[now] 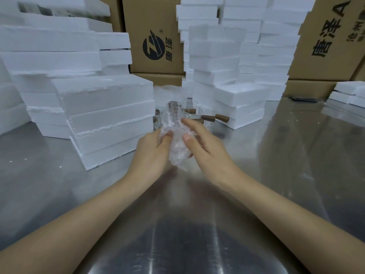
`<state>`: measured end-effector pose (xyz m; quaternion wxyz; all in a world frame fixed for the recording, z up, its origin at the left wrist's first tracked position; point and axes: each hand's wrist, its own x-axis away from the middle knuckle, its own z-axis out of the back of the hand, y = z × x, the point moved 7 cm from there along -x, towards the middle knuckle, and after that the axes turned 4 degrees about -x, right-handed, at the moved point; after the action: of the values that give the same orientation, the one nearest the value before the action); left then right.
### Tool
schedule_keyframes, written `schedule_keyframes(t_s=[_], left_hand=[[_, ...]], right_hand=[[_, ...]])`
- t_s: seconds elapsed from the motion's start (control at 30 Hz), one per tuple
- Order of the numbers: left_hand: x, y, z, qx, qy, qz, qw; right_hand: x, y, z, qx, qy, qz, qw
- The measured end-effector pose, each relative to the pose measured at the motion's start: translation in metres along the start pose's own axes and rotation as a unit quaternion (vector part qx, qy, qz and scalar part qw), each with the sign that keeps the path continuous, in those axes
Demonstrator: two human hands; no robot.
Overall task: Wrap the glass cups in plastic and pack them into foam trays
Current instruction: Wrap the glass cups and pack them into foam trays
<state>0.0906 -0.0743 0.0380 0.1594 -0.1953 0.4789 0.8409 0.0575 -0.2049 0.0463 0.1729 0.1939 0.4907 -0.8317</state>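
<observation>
Brushed, glossy metal table [296, 155]; matt white foam trays [110, 107] with rough edges; clear crinkled plastic wrap [175, 139]; brown cardboard boxes [158, 46]; wooden-handled glass cups [205, 115].

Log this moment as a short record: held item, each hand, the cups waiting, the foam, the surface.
held item: wrapped cup, a glass cup in clear bubbly plastic, between both hands
left hand: grips the wrap's left side
right hand: thumb and fingers curled round its right side
waiting cups: unwrapped, brown handles, on the table behind the hands
foam trays: white stacks left and right of the cups
surface: metal table
backdrop: cardboard boxes
</observation>
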Motion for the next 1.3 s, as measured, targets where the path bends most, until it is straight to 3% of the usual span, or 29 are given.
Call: schedule_keyframes(t_s=[0.1,0.17,0.3,0.53,0.67,0.87,0.97,1.1,1.17,1.3], left_hand=[[-0.001,-0.012,-0.005,0.052,-0.011,0.06,0.997],[0.0,-0.014,-0.005,0.018,-0.007,0.064,0.998],[0.005,0.001,-0.001,-0.085,0.008,-0.006,0.996],[0.011,0.026,0.001,-0.068,0.002,-0.104,0.992],[0.012,0.037,0.011,-0.203,0.021,-0.147,0.968],[0.02,0.043,0.0,-0.415,-0.01,-0.186,0.891],[0.018,0.038,0.0,-0.34,0.006,-0.175,0.924],[0.014,0.034,0.006,-0.128,0.017,-0.102,0.986],[0.014,0.042,0.008,-0.134,0.027,-0.158,0.978],[0.02,0.052,0.005,-0.242,0.025,-0.259,0.935]], right_hand=[[0.002,-0.001,-0.004,0.033,-0.01,0.003,0.999],[0.002,0.003,-0.005,0.081,-0.013,0.011,0.997],[0.0,0.008,-0.005,0.135,-0.004,0.019,0.991],[-0.005,0.004,0.012,0.121,0.052,0.021,0.991],[0.0,-0.004,0.005,0.176,0.021,0.034,0.984],[0.009,-0.014,-0.01,0.322,-0.03,0.066,0.944],[0.002,-0.002,-0.006,0.165,-0.03,0.027,0.985],[-0.006,0.018,0.01,0.042,0.033,-0.039,0.998],[-0.004,0.016,0.009,0.025,0.039,-0.016,0.999],[0.0,0.011,0.003,0.117,0.032,0.051,0.991]])
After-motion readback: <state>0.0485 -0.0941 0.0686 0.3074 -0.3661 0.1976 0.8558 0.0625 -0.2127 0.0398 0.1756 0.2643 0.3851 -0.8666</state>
